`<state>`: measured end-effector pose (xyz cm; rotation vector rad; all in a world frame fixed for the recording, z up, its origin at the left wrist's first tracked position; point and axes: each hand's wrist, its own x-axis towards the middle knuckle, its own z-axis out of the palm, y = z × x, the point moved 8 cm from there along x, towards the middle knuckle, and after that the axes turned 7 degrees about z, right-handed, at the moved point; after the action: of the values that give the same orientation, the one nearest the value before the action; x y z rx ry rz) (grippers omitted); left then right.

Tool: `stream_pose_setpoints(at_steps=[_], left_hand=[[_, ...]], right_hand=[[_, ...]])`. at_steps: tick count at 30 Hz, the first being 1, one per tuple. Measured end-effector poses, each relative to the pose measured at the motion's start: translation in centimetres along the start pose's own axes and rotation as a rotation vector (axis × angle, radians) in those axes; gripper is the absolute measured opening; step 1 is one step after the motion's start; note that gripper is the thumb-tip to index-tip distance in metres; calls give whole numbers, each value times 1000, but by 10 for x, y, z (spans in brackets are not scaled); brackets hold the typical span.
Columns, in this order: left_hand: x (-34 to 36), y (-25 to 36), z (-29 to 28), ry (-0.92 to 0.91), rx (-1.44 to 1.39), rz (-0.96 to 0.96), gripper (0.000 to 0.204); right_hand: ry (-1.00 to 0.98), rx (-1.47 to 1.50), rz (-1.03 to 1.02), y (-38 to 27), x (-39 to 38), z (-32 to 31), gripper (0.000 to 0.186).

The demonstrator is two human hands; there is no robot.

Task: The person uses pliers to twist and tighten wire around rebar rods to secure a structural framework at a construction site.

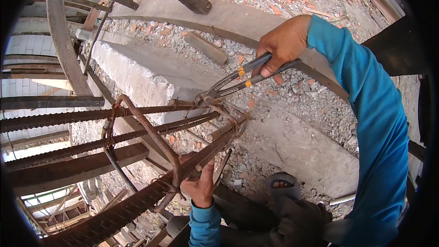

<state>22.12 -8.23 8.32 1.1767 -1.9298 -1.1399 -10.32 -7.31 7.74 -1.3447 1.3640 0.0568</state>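
My right hand (286, 41) grips the black and orange handles of a pair of end-cutting pincers (235, 77). Their jaws meet the end of the rusty rebar cage (146, 130), at a corner where a bent stirrup (220, 109) and tie wire are. What the jaws bite on is too small to make out. My left hand (200, 187) holds the nearest ribbed rebar (206, 153) from below, thumb against its side and other fingers partly hidden behind it. Another bent stirrup (153, 132) is wired around the long bars further left.
A rough concrete block (132, 71) lies beyond the cage. Rubble and brick bits (292, 105) cover the ground. A loose wood offcut (206, 48) rests near a long plank (238, 18). Wooden beams (68, 167) crowd the left. My sandalled foot (283, 185) is below.
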Motion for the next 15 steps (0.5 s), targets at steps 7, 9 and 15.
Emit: stream_pose_setpoints(at_steps=[7, 9, 15], left_hand=[[22, 23, 16, -19, 103, 458, 82], [21, 20, 37, -151, 64, 431, 86], [20, 16, 54, -101, 317, 523, 41]], right_hand=[[414, 59, 130, 6, -45, 6, 34], [663, -143, -54, 16, -35, 17, 37], [1150, -397, -134, 6, -27, 36, 66]])
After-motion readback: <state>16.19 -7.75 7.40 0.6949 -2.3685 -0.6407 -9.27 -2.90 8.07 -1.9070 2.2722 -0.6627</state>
